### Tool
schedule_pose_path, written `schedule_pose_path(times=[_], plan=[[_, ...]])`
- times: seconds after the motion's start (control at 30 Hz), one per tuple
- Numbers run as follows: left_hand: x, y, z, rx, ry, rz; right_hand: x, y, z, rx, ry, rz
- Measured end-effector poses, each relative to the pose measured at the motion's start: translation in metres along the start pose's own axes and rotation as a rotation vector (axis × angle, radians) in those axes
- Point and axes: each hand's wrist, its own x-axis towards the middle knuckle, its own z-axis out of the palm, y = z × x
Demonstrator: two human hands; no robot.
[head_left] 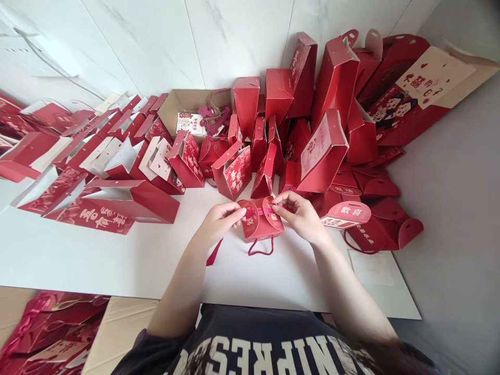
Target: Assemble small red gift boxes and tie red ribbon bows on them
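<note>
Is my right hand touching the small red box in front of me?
Touching. The head view shows the right hand's thumb and fingertips against the box's right edge.

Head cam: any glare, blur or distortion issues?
Head view throughout: tiled wall bright, nearly washed out at upper left; soft shadows on the white table; wide-angle stretch on the large bag at right; left hand and right hand show no obvious motion blur; tiny print on the red box between them is unreadable.

Packing workspace, white table (128,260), many red gift boxes (234,179), cardboard carton (175,107).
</note>
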Motion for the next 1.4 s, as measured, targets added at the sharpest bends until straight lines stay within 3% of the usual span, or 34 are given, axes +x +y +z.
schedule_pose_path(times=[0.2,0.4,0.63,0.8,0.93,1.1,1.3,1.4], plan=[[0.000,0.005,-0.001,-0.171,-0.045,0.011,-0.004,-0.017,-0.006,0.133,-0.013,0.046],[-0.002,0.030,-0.009,-0.133,-0.125,0.076,-0.007,-0.044,-0.011,0.079,-0.064,0.029],[0.007,0.063,-0.014,-0.147,-0.236,0.234,0.006,-0.069,-0.023,0.119,-0.371,0.074],[0.020,0.081,-0.023,-0.206,-0.319,0.245,0.023,-0.073,-0.023,0.154,-0.455,0.027],[0.026,0.094,-0.029,-0.178,-0.310,0.348,0.033,-0.069,-0.017,0.091,-0.439,-0.072],[0.029,0.103,-0.028,-0.054,-0.146,0.453,0.038,-0.073,-0.006,0.113,-0.348,-0.167],[0.029,0.116,-0.019,-0.173,-0.003,0.528,0.042,-0.095,-0.001,0.137,-0.148,-0.230],[0.033,0.121,-0.015,-0.266,0.003,0.525,0.044,-0.106,0.002,0.230,-0.108,-0.262]])
